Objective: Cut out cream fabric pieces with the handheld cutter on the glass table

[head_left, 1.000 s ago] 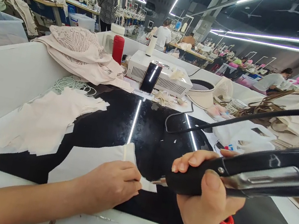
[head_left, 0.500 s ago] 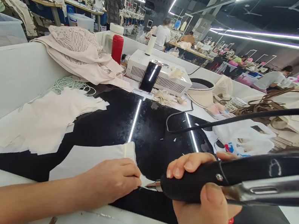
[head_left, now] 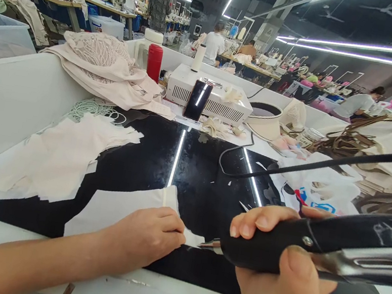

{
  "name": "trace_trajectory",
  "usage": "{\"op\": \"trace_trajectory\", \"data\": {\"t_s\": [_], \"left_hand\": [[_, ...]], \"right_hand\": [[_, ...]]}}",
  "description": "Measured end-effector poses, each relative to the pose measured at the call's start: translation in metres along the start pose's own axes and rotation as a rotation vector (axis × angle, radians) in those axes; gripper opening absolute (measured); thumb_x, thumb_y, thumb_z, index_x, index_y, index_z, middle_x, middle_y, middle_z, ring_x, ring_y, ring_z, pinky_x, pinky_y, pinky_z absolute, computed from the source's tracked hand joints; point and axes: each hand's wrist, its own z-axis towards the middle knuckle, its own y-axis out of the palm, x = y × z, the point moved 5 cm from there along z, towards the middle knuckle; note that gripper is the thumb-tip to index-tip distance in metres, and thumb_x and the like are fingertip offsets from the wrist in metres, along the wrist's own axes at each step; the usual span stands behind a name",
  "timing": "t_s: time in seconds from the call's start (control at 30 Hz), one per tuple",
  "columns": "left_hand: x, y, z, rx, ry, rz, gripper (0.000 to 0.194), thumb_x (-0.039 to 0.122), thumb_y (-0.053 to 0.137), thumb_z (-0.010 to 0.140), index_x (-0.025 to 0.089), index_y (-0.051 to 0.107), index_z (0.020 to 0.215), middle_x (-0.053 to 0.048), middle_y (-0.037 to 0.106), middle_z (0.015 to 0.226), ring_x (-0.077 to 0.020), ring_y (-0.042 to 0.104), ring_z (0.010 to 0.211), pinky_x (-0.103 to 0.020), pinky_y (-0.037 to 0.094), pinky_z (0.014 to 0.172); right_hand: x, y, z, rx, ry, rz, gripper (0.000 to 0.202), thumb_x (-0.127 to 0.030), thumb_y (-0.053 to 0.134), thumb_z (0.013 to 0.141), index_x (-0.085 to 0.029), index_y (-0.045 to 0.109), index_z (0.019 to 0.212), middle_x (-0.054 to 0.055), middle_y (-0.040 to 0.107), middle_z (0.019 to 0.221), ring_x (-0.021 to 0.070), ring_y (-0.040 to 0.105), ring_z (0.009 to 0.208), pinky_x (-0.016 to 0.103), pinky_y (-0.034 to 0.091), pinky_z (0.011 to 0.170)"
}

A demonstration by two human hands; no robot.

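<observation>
A white fabric piece (head_left: 106,208) with a narrow cream strip (head_left: 165,198) along one edge lies on the black sheet near the table's front. My left hand (head_left: 151,232) rests on it, fingers closed together and gripping its edge. In my right hand (head_left: 284,272) is a thick black corded hand tool (head_left: 270,242) with a long metal lever and a pointed metal tip (head_left: 212,246). That tip points left and meets the small fabric corner beyond my left fingertips; I cannot tell whether it presses on it. My right thumb lies beside the lever.
Pale fabric pieces (head_left: 62,157) are stacked at left beside green cord (head_left: 93,109). Behind stand a white vented box (head_left: 208,94), a phone (head_left: 197,99) and a red bottle (head_left: 153,62). A black cable (head_left: 328,162) arches over a plastic bag (head_left: 328,186) at right.
My right hand and the tool have shifted to the right, showing more of the fabric corner by my left fingers. My left hand and the fabric stay in place.
</observation>
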Motion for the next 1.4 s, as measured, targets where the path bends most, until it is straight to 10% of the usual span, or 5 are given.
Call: {"op": "trace_trajectory", "data": {"t_s": [0.57, 1.03, 1.4], "left_hand": [[-0.027, -0.039, 0.003, 0.046, -0.154, 0.072, 0.026, 0.019, 0.050, 0.115, 0.019, 0.076, 0.118, -0.007, 0.077, 0.122, -0.0190, 0.075, 0.112, -0.032, 0.062, 0.101], [-0.002, -0.037, 0.006, -0.428, -0.501, 0.084, 0.018, 0.016, 0.061, 0.108, 0.024, 0.077, 0.104, 0.001, 0.071, 0.104, -0.0165, 0.072, 0.083, -0.030, 0.057, 0.076], [-0.031, -0.020, 0.057, -0.400, -0.326, -0.140, 0.043, 0.026, 0.090, 0.092, 0.024, 0.061, 0.123, -0.010, 0.065, 0.148, -0.0325, 0.049, 0.154, -0.054, 0.042, 0.129]], "right_hand": [[0.012, -0.014, 0.011, -0.043, -0.034, -0.060, 0.038, -0.035, 0.088, 0.089, -0.029, 0.065, 0.118, -0.005, 0.070, 0.082, 0.0153, 0.066, 0.059, 0.031, 0.060, 0.051], [0.032, -0.011, 0.032, -0.044, -0.013, 0.010, 0.035, -0.038, 0.088, 0.089, -0.028, 0.060, 0.108, -0.006, 0.070, 0.082, 0.0122, 0.065, 0.058, 0.027, 0.058, 0.054], [0.041, 0.008, 0.035, -0.059, 0.009, 0.021, 0.029, -0.032, 0.082, 0.088, -0.027, 0.054, 0.096, -0.008, 0.067, 0.079, 0.0112, 0.062, 0.057, 0.027, 0.056, 0.055]]}}
